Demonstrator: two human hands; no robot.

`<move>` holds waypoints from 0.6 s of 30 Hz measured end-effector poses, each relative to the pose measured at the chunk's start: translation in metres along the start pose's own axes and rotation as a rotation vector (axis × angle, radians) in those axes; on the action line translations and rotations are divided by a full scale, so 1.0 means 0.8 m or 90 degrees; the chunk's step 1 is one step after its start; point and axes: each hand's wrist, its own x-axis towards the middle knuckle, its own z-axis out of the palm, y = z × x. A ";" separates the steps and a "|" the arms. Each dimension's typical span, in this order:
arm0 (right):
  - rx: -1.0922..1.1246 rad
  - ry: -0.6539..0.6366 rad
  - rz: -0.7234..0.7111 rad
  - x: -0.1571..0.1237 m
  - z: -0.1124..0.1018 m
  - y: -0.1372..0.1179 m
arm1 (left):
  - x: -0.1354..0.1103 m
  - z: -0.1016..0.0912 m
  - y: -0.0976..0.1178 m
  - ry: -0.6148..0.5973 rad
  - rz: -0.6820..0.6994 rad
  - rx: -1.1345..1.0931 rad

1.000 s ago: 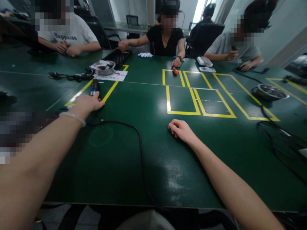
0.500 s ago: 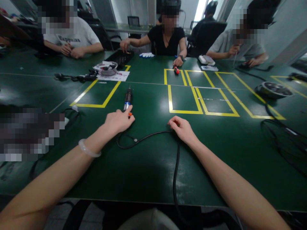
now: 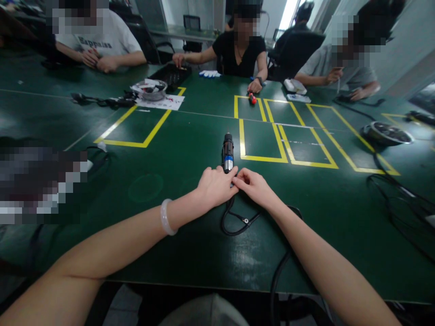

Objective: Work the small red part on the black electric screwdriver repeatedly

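Observation:
A black electric screwdriver (image 3: 228,151) with a blue band and a silver section lies on the green table, its tip pointing away from me. My left hand (image 3: 217,184) is closed around its rear part, hiding that end. Close against it, my right hand (image 3: 254,186) has its fingers bent, with the fingertips on the tool's rear beside the left fingers. From the tool's back end a black cord (image 3: 231,233) loops over the table and passes under my right forearm toward the table's near edge.
Yellow tape rectangles (image 3: 263,158) mark the table. A clear bowl (image 3: 149,93) sits on paper at the left, near a black tray (image 3: 170,78). On the right are a round metal bowl (image 3: 387,134) and tangled cables (image 3: 390,199). A co-worker's hand (image 3: 254,86) is near a red object (image 3: 252,98).
My left hand has brought the electric screwdriver rightward and nearer, in front of me. My right hand has stayed about in place, now meeting the tool. The cord's loop has shifted right.

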 end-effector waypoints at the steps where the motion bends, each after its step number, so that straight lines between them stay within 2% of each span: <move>1: 0.004 -0.004 0.001 0.000 -0.001 0.001 | 0.000 0.002 -0.001 0.003 0.008 -0.002; 12: -0.002 0.016 0.023 0.003 0.004 -0.003 | -0.005 0.015 -0.017 0.041 0.055 -0.025; 18: 0.000 0.104 0.046 0.003 -0.002 -0.002 | -0.007 0.018 -0.023 0.044 0.075 -0.043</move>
